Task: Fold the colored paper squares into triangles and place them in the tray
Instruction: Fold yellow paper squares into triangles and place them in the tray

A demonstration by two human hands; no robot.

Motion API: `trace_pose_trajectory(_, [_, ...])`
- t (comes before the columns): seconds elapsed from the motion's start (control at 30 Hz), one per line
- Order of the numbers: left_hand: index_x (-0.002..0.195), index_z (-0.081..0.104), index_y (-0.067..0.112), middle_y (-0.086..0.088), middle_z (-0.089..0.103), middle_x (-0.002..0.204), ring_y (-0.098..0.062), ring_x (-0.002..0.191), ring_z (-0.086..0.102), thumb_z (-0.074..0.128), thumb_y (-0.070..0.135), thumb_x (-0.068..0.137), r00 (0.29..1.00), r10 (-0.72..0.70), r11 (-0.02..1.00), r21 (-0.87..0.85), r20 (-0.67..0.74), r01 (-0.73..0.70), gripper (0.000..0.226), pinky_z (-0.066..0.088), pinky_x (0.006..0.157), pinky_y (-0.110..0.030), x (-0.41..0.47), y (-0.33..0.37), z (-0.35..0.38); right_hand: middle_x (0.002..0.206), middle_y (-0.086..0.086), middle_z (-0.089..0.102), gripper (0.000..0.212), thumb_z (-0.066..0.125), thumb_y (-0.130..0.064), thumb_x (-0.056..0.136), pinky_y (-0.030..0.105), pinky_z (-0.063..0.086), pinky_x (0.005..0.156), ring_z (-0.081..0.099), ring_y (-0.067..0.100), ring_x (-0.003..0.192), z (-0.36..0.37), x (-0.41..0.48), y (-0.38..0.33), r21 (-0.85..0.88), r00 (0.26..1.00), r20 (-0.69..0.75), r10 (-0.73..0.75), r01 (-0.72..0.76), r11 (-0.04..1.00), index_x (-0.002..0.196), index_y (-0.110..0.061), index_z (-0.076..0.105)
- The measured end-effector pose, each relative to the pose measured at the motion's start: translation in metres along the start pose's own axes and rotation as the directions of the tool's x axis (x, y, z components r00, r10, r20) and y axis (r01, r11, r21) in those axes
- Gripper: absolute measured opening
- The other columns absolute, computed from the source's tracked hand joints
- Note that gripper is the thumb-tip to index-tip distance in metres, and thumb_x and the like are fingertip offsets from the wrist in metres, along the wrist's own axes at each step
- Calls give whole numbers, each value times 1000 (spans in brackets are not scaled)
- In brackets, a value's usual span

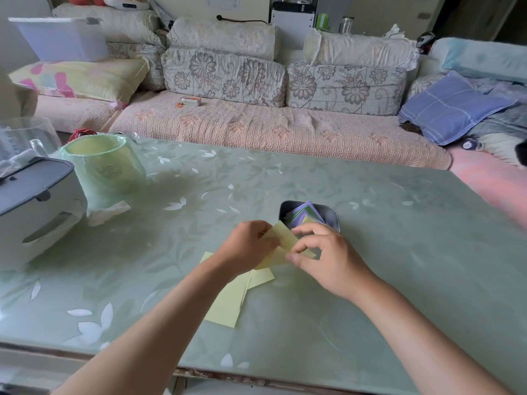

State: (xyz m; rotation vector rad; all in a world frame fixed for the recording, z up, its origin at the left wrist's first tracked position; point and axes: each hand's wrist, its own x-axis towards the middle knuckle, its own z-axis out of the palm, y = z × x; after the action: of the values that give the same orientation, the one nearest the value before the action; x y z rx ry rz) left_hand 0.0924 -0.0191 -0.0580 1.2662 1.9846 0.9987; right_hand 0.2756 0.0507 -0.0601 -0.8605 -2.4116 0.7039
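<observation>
A pale yellow paper square (282, 238) is held between both hands just above the table, partly folded over. My left hand (248, 248) pinches its left side and my right hand (322, 255) pinches its right edge between thumb and forefinger. Under my left forearm lies a loose stack of yellow paper squares (228, 303) flat on the table. Right behind my hands stands a small dark tray (330, 215) with several folded purple, green and yellow papers (303, 213) in it.
The green floral glass table (399, 252) carries a green-lined bin (104, 163) at the back left, a grey-and-white appliance (37, 206) at the left edge and a crumpled tissue (107, 212). A sofa (256, 126) with cushions runs behind the table.
</observation>
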Motion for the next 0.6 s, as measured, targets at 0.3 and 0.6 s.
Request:
trace_pose_trajectory(0.3, [104,69,11,-15,74,88,-20,69,71,43,26,104,986,24,953,-303,167,28,30,54,66,-30,-18,21,15,54,-17,54,17,74,-27,89,16,34,53,43,3,50,-9,-1,14,309,973,-25,229,-210,928,74,-19,73])
trace_pose_trajectory(0.6, [90,72,16,-7,75,77,-15,63,64,70,29,91,993,48,958,-286,110,-15,14,51,66,-38,-23,15,31,60,-11,60,15,75,-26,88,32,47,60,50,8,57,-10,-9,23,352,966,-63,251,-214,911,75,-21,71])
